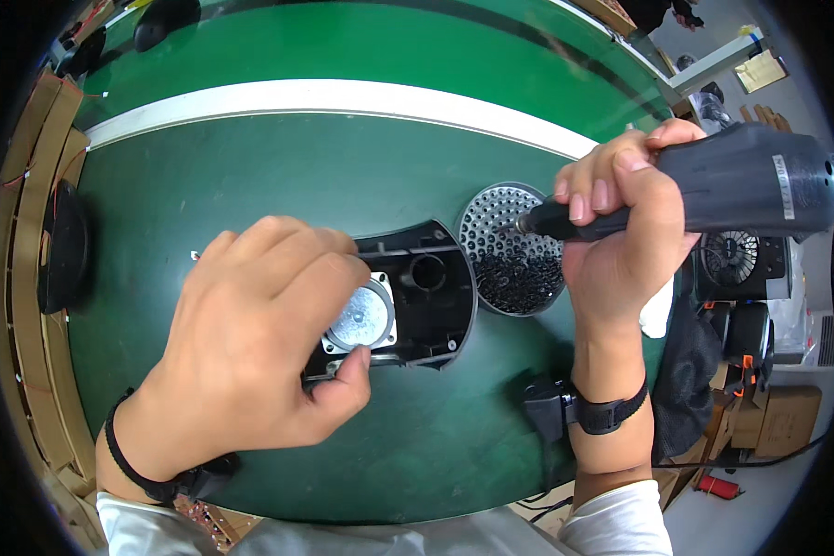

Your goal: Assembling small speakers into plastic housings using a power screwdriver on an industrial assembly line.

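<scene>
My right hand (625,195) is wrapped round a black electric screwdriver (746,181), which lies tilted across it. The tip of the screwdriver points left, over a round dish (508,211) with a dimpled silver plate. Many small black screws (519,281) are heaped in the dish's near part. My left hand (259,338) grips a black plastic housing (435,320) lying on the table, fingers over its left part and thumb at its near edge. Inside the housing sits a speaker (361,317) with a silvery round back and a square frame, partly hidden by my fingers.
A white strip (324,95) runs across the green table (417,454) at the back. Cardboard dividers (30,278) line the left edge, with a black curved part (63,246) beside them. On the right are dark cloth (690,394), a small fan (730,257) and cardboard boxes (788,417).
</scene>
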Action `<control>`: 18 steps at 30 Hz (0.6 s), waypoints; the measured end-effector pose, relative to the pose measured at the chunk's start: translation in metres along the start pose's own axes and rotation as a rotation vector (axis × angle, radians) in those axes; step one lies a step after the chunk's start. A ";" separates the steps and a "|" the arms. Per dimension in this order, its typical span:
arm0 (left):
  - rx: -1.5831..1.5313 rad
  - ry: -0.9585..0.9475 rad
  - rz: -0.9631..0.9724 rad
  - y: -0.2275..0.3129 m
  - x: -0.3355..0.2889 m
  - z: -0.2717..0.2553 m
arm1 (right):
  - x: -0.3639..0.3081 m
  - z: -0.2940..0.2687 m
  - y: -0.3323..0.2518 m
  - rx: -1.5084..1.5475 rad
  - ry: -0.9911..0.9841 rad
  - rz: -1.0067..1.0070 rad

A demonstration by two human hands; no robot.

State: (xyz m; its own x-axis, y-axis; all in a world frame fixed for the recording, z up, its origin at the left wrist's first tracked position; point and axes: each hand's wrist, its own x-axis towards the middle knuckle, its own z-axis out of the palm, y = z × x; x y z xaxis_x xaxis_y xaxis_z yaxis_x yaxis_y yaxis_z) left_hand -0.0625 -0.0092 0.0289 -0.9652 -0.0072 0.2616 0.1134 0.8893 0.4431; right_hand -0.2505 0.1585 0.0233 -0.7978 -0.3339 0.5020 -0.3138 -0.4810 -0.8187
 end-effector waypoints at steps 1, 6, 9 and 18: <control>0.003 -0.008 -0.013 0.002 -0.001 -0.001 | -0.001 0.001 0.000 -0.062 -0.003 0.016; 0.014 0.005 0.005 0.000 -0.003 0.000 | 0.002 -0.008 -0.006 0.004 -0.109 -0.071; 0.019 -0.007 0.012 -0.002 -0.003 0.001 | 0.013 -0.020 -0.041 0.117 -0.187 -0.063; -0.032 0.000 -0.016 -0.003 -0.008 0.003 | -0.049 -0.002 -0.099 0.308 -0.244 -0.009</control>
State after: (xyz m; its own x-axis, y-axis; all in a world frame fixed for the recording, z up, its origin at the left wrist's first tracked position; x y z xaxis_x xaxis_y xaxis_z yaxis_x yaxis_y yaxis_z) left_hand -0.0563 -0.0106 0.0228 -0.9669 -0.0210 0.2543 0.1057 0.8742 0.4739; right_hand -0.1812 0.2241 0.0791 -0.6381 -0.4938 0.5907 -0.1213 -0.6932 -0.7104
